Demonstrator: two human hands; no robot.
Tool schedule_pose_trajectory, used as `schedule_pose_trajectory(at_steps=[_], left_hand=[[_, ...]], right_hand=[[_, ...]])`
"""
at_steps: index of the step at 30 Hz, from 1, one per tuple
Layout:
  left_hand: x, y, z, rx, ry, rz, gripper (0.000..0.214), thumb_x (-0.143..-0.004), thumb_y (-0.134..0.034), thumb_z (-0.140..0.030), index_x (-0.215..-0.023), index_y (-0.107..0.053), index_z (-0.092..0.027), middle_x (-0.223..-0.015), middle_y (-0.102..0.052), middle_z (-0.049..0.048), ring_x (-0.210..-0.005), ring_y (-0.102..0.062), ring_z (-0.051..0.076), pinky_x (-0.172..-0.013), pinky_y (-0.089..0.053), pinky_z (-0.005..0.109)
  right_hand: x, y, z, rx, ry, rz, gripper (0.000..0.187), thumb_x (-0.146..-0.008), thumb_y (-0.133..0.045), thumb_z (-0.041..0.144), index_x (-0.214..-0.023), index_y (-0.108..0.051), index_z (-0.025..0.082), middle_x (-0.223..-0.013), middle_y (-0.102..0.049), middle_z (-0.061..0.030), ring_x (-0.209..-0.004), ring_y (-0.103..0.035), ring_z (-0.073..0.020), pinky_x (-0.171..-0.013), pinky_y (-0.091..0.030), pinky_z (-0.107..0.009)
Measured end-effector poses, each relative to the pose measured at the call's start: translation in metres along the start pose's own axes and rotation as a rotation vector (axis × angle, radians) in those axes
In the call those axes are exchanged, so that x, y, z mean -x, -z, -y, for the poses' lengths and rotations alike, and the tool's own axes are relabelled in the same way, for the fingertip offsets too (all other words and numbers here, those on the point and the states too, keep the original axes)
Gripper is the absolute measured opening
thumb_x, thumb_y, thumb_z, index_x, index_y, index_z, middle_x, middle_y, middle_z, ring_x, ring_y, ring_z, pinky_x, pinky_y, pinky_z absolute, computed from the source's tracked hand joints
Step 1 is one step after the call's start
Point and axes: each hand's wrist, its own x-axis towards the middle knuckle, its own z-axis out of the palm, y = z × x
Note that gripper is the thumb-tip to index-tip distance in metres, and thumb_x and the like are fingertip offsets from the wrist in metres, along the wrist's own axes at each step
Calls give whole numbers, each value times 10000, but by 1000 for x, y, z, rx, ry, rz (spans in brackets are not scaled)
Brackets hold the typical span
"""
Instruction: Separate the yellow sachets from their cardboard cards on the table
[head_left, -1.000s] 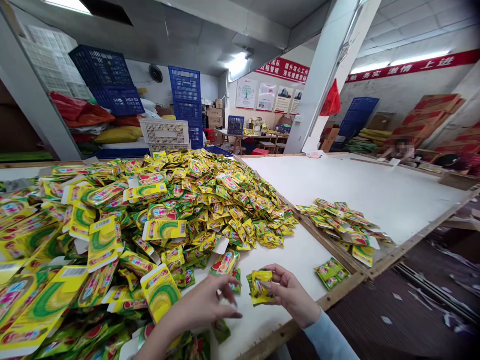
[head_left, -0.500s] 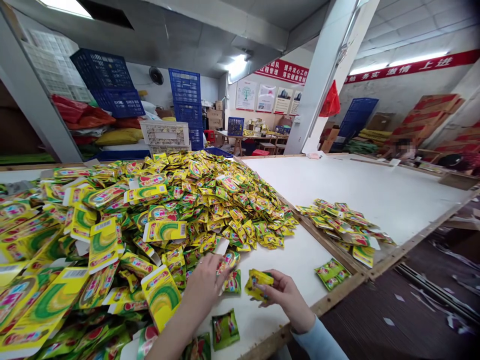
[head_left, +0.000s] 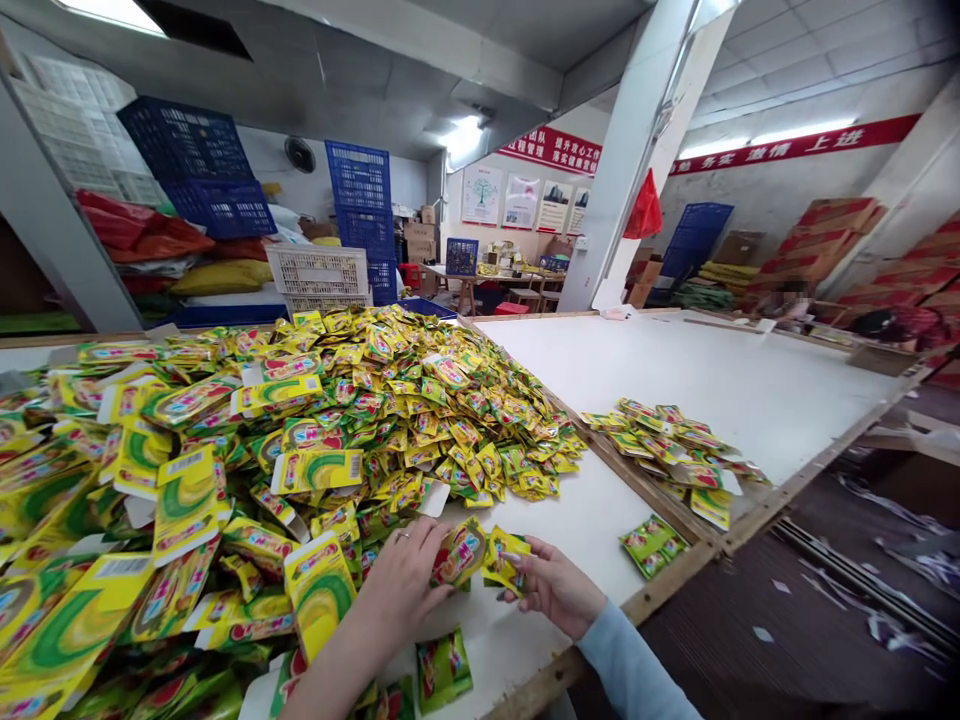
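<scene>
A big heap of small yellow-green sachets [head_left: 420, 400] and larger yellow card packs [head_left: 184, 490] covers the left of the white table [head_left: 600, 520]. My left hand [head_left: 401, 580] pinches a green-yellow sachet [head_left: 459, 552] at the heap's near edge. Right beside it, my right hand [head_left: 551, 585] is closed on a small stack of yellow sachets [head_left: 501, 560]. The two hands are almost touching. One loose sachet [head_left: 442, 668] lies on the table just below my left wrist.
A second white table [head_left: 712, 370] to the right carries a smaller sachet pile [head_left: 675, 450]; a few sachets [head_left: 652, 545] lie near the wooden edge. Blue crates [head_left: 360, 195], a white basket [head_left: 319, 270], stacked cartons [head_left: 825, 230] and a pillar [head_left: 630, 150] stand behind. A person sits far right.
My left hand reached into the heap's edge, took a sachet and brought it toward my right hand's stack. A loose sachet now shows below my left wrist.
</scene>
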Motion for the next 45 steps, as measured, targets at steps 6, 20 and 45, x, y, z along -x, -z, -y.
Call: schedule_pose_trajectory(at_steps=[6, 20, 45], left_hand=[[-2, -4, 10, 198, -67, -11, 528, -753, -530, -213, -1255, -371, -252, -1281, -444, 90, -1171, -444, 235, -973, -396, 378], [1, -9, -6, 403, -4, -256, 984, -702, -606, -516, -1391, 54, -272, -1500, -85, 102, -1361, -112, 301, -1097, -165, 494], [11, -5, -36, 1205, 121, 343, 226, -640, -678, -236, -759, -504, -155, -612, -476, -54, -545, -418, 81, -500, -351, 210]], right_hand=[[3, -7, -1, -75, 62, 31, 325, -654, -741, 313, -874, -554, 165, -790, -676, -24, -519, -655, -128, -415, -479, -178], [10, -33, 14, -245, 239, -98, 260, -662, -737, 322, -850, -622, 183, -725, -677, 30, -482, -613, -61, -410, -471, -120], [35, -77, 79, 1291, 547, 202, 159, -782, -596, 151, -902, -678, 216, -804, -542, -17, -732, -541, -131, -626, -450, -221]])
